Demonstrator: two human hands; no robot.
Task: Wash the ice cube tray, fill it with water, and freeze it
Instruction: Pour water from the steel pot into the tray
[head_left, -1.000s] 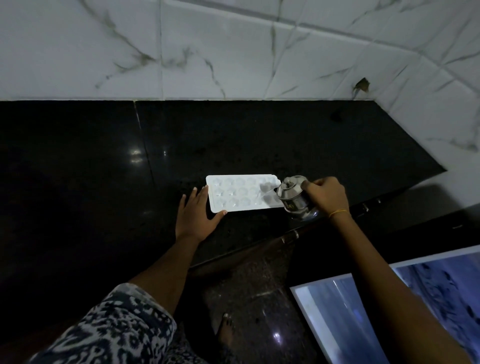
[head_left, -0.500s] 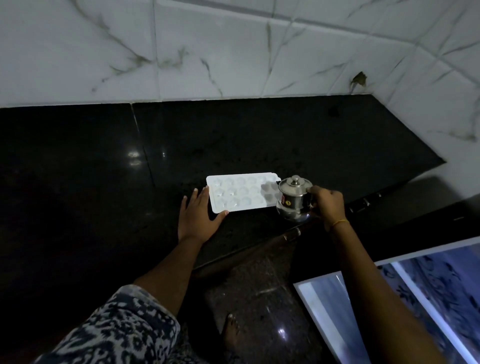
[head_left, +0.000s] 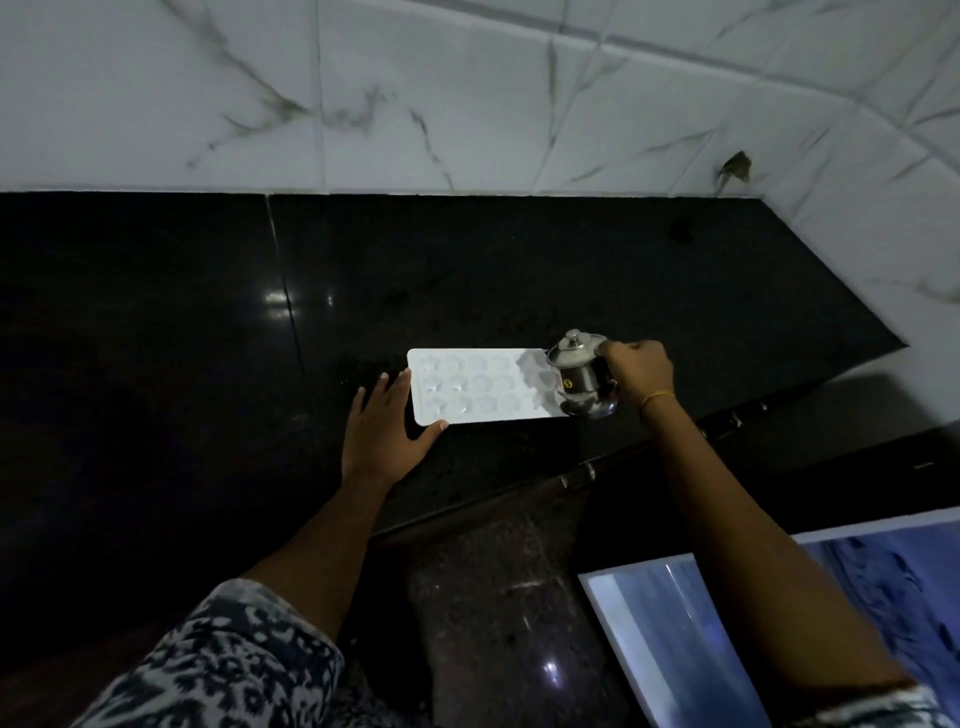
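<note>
A white ice cube tray (head_left: 470, 385) lies on a black counter (head_left: 519, 270). The left hand (head_left: 384, 423) rests flat, fingers straight, against the tray's left end. At the tray's right end, the right hand (head_left: 638, 370) grips a steel jug (head_left: 579, 374).

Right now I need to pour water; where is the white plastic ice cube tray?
The white plastic ice cube tray lies flat on the black granite counter, centre of the head view, between the left hand and steel jug.

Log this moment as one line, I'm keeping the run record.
stage: filling | ice cube tray flat on black counter | left hand steadies tray end | right hand holds steel jug upright
</note>
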